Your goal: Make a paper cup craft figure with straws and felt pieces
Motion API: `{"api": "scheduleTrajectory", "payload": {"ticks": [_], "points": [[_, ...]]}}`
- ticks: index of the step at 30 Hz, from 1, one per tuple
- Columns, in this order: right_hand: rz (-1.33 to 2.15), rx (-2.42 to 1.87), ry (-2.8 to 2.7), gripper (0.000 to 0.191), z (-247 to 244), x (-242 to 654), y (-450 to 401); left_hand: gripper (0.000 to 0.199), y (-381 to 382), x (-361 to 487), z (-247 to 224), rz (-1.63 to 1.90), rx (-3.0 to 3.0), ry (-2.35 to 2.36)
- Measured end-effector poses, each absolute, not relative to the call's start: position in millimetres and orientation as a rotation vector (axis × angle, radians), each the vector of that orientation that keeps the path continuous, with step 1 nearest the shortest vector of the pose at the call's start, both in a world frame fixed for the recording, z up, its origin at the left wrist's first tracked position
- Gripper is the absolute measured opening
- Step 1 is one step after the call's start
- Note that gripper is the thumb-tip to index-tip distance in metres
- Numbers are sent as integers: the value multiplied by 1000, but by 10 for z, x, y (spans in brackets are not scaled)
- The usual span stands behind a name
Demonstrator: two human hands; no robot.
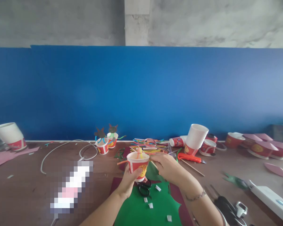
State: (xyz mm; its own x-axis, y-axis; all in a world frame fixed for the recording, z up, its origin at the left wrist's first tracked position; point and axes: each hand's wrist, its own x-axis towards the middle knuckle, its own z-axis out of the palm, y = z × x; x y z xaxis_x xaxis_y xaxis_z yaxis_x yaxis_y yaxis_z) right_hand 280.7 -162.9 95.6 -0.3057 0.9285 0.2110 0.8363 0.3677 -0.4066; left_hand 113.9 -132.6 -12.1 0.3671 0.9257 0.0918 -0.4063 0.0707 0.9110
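Note:
A red and white paper cup (138,165) is held upright by my left hand (129,180), its fingers wrapped round the lower part. Yellow and orange strips stand up inside the cup, and an orange strip sticks out at its left side. My right hand (163,164) is at the cup's right side, fingers bent together near a pale, thin strip; what the fingertips hold is hard to make out. Below the cup, black-handled scissors (144,189) lie on green paper (146,216), with small white pieces (151,205) scattered around.
Two cups with dark cat-like figures (102,147) stand back left. Colourful strips (151,143) lie behind my hands. An orange cutter (190,158) and stacked cups (196,138) are to the right, with pink-topped cups (261,149) farther off. A white cable (58,146) curls left.

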Motion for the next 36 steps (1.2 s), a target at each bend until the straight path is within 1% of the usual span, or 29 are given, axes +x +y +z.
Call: {"api": "scheduleTrajectory", "payload": {"ticks": [7,10,14,17,18,19,21,24,26,29,32,36], "points": [[223,-1678,-2253,42,980,2826,-1693,50,-1337,1137,-88,1051,1061,594],[266,-1598,-2160,49,980,2815,-1677,51,-1330,1120,-86,1052,1061,579],[340,-1523,-2014,49,994,2761,-1679,57,-1344,1118,-79,1032,1089,568],[492,-1575,-1924,69,963,2671,-1691,66,-1367,1146,-81,980,1176,516],[559,-1606,-1900,73,946,2641,-1690,67,-1371,1157,-86,985,1212,488],[611,-1635,-1878,72,928,2616,-1683,66,-1371,1165,-92,1007,1248,468],[606,-1670,-1836,62,898,2587,-1658,58,-1362,1169,-107,1121,1315,489],[417,-1658,-1796,52,879,2594,-1614,44,-1334,1142,-109,1364,1374,675],[366,-1632,-1823,48,874,2607,-1597,38,-1322,1118,-85,1440,1366,770],[379,-1602,-1902,45,863,2611,-1594,37,-1327,1101,-22,1424,1410,801],[357,-1617,-1947,51,864,2618,-1604,36,-1350,1108,28,1428,1485,824],[383,-1602,-2024,51,863,2650,-1614,38,-1361,1126,6,1415,1393,876]]}}
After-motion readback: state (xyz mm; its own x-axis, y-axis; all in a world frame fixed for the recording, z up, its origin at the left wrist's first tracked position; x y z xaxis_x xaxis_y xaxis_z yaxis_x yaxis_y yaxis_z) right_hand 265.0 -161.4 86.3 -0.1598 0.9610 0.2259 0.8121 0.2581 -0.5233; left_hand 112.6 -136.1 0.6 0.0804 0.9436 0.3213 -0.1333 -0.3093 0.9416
